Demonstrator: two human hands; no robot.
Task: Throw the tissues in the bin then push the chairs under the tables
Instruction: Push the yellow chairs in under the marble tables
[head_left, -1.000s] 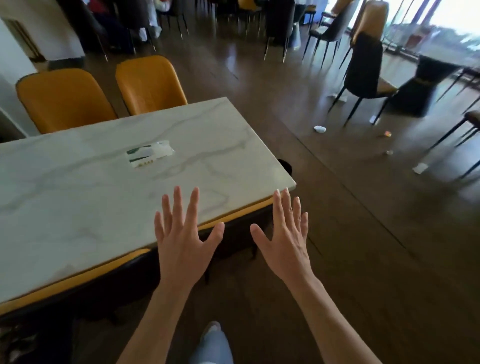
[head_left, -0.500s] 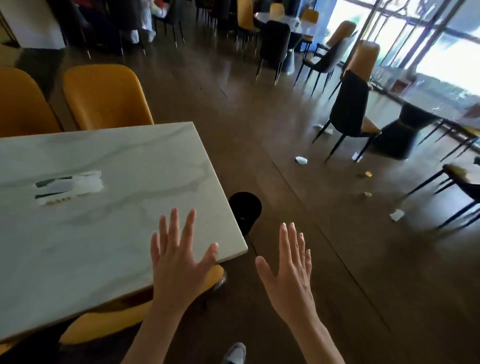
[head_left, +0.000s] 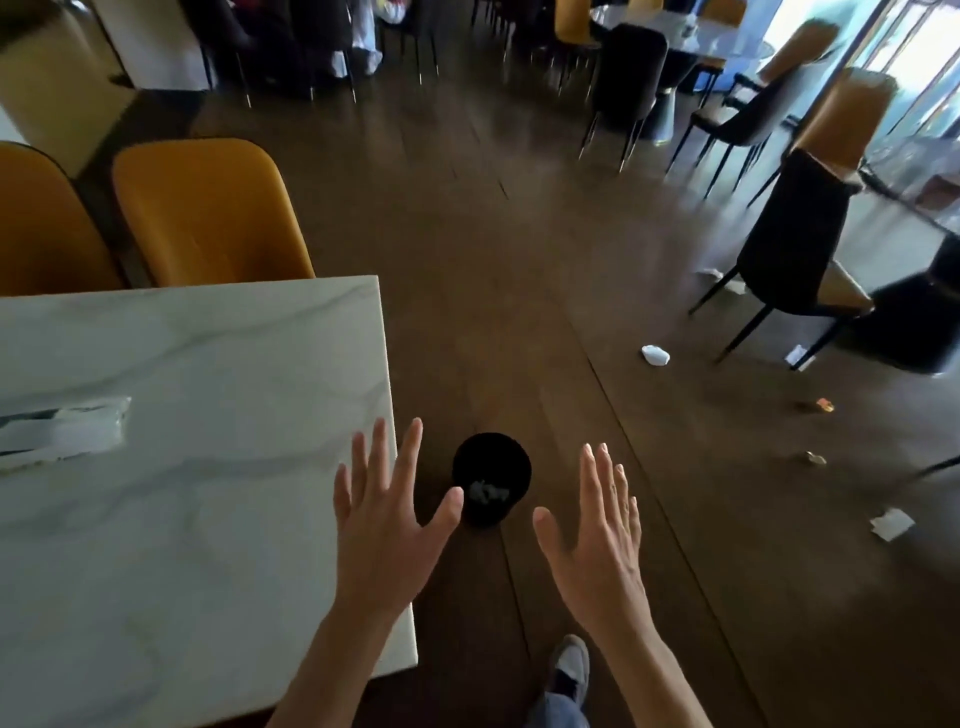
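Both hands are spread open in front of me and hold nothing. My left hand (head_left: 387, 512) hovers over the right edge of the white marble table (head_left: 208, 395). My right hand (head_left: 597, 540) is over the dark wood floor. Between them a small black bin (head_left: 491, 470) stands on the floor beside the table, with crumpled white tissue inside. A crumpled tissue (head_left: 655, 356) lies on the floor farther right, another white scrap (head_left: 891, 524) nearer the right edge. A black chair (head_left: 789, 260) stands pulled out from a table at the right.
Two yellow chairs (head_left: 208, 218) sit tucked at the table's far side. A green and white tissue packet (head_left: 62, 431) lies on the tabletop. Small orange bits (head_left: 821, 405) dot the floor at right. More chairs and tables fill the far end. My shoe (head_left: 571, 665) shows below.
The view has swung right and forward along the table's end. The near yellow chair has gone out of sight under the table, and the black bin now shows fully between my hands.
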